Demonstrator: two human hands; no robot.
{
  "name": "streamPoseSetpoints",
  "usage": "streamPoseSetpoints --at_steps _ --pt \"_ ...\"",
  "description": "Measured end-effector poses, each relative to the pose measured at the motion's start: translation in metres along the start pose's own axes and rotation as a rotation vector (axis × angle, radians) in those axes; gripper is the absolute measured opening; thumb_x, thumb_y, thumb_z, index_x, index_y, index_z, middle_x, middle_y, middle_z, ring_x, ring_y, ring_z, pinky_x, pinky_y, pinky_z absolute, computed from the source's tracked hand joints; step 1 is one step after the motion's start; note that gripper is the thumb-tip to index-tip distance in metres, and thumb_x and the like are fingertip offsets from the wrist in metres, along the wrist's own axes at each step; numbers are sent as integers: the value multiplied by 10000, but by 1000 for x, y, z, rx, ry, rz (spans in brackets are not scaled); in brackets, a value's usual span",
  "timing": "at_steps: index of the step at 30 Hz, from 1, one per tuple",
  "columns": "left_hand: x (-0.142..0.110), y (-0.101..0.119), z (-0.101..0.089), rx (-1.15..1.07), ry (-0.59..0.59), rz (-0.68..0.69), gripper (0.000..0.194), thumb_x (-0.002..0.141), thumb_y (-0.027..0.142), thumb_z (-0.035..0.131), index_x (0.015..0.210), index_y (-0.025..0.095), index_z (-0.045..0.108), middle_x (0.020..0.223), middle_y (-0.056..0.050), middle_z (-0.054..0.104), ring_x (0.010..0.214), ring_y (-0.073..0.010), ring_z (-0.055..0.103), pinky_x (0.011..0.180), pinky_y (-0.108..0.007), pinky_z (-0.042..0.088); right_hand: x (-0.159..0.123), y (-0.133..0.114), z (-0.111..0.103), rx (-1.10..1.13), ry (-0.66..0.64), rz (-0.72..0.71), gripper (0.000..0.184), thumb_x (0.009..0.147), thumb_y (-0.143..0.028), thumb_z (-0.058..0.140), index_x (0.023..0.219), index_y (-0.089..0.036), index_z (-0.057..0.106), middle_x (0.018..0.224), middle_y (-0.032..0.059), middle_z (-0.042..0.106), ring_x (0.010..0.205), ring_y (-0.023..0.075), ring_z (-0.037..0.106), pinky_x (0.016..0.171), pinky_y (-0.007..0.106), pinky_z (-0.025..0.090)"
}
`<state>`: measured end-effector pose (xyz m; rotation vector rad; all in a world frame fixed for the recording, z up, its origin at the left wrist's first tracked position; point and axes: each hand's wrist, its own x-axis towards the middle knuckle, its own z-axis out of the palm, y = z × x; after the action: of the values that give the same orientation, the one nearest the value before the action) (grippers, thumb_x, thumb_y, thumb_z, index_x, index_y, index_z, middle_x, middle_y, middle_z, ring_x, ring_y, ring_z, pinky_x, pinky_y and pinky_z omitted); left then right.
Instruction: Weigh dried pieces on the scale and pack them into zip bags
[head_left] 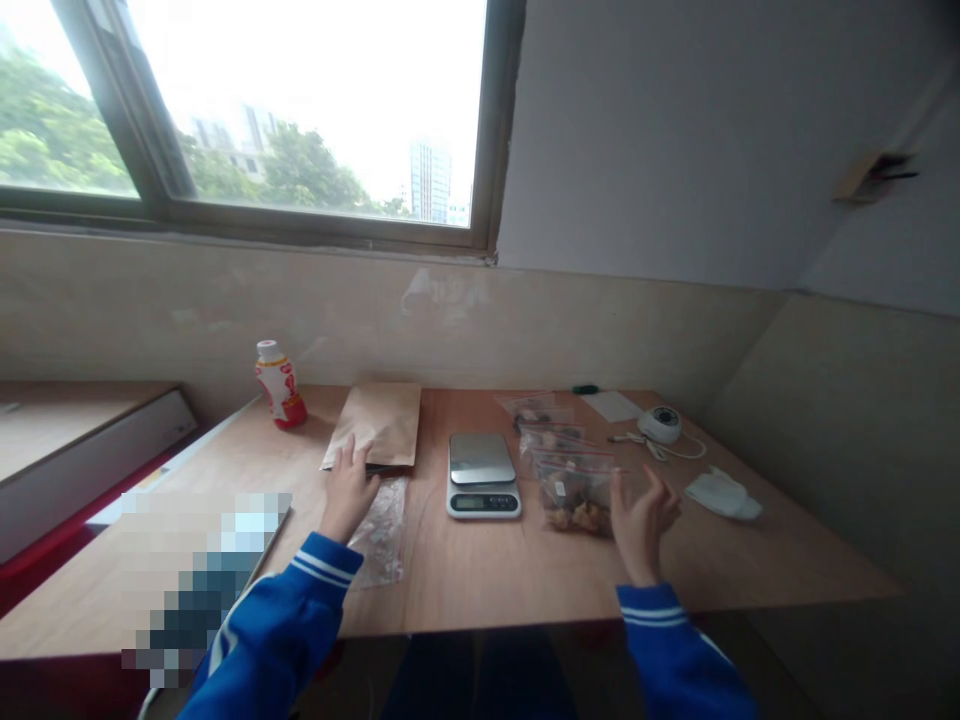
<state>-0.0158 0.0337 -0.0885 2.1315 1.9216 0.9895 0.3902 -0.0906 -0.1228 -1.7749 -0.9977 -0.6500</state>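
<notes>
My left hand (pixel 347 492) lies flat and open on the near edge of a brown paper bag (pixel 377 424), beside an empty clear zip bag (pixel 382 545). My right hand (pixel 642 520) hovers above the table with its fingers spread, open and holding nothing, just right of a filled zip bag of snacks (pixel 574 494). Between the hands stands a small digital kitchen scale (pixel 482 475). Both sleeves are blue with white stripes.
A red and white drink bottle (pixel 279 384) stands at the back left. More filled zip bags (pixel 544 425) lie behind the front one. A small white device with a cable (pixel 660 425) and a white cloth (pixel 723 495) sit at the right. A blurred flat object (pixel 202 560) lies on the wooden table (pixel 480 585).
</notes>
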Motion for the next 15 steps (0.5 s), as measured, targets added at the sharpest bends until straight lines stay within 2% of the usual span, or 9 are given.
streamPoseSetpoints --at_steps 2,4,6,8,10,12,14,15 --pt "9 -15 -2 119 -50 -27 593 735 102 507 1322 179 479 1497 -146 335 1378 -391 272 1030 -530 373 -22 -4 -3 8 -148 -79 544 874 -514 428 1249 -124 483 1285 237 462 1228 366 413 953 546 365" --pt "18 -24 -3 188 -123 -33 621 732 92 505 1342 202 463 1505 -144 322 1383 -396 257 1017 -536 378 -40 -6 1 5 -362 -130 552 878 -515 407 1307 -169 442 1390 203 390 1273 354 388 979 546 358" --pt "25 -30 -5 241 -176 -9 593 738 61 475 1306 227 504 1495 -128 350 1385 -369 270 1031 -529 360 -48 -5 12 -5 -527 -121 594 884 -512 375 1382 -189 359 1462 181 325 1322 349 344 1014 565 326" --pt "30 -32 -6 276 -194 30 557 748 20 422 1241 238 560 1458 -103 420 1375 -320 317 1046 -490 349 -45 -2 24 -1 -625 -83 633 881 -503 366 1422 -181 303 1492 176 296 1354 347 308 1042 578 294" --pt "34 -34 -8 272 -178 68 532 762 2 381 1185 239 599 1391 -79 511 1344 -275 385 1043 -431 361 -35 -4 32 1 -673 -41 650 868 -501 382 1425 -174 311 1500 181 290 1372 361 278 1047 615 265" --pt "36 -34 -10 227 -167 105 485 788 34 377 1156 236 619 1296 -66 598 1263 -250 490 1011 -386 396 -24 -17 32 15 -656 -25 646 861 -501 401 1417 -179 334 1505 181 285 1390 378 228 1041 669 217" --pt "37 -30 -13 164 -152 142 401 831 115 393 1123 235 641 1178 -61 669 1160 -242 576 980 -369 424 -18 -45 23 103 -596 -80 608 874 -480 416 1402 -184 365 1512 170 277 1410 366 178 1061 671 179" --pt "37 -25 -15 130 -130 167 362 853 165 400 1104 233 652 1136 -60 688 1137 -243 590 975 -369 429 -17 -63 16 211 -598 -152 558 891 -447 417 1388 -193 391 1512 152 288 1414 332 189 1086 621 207"
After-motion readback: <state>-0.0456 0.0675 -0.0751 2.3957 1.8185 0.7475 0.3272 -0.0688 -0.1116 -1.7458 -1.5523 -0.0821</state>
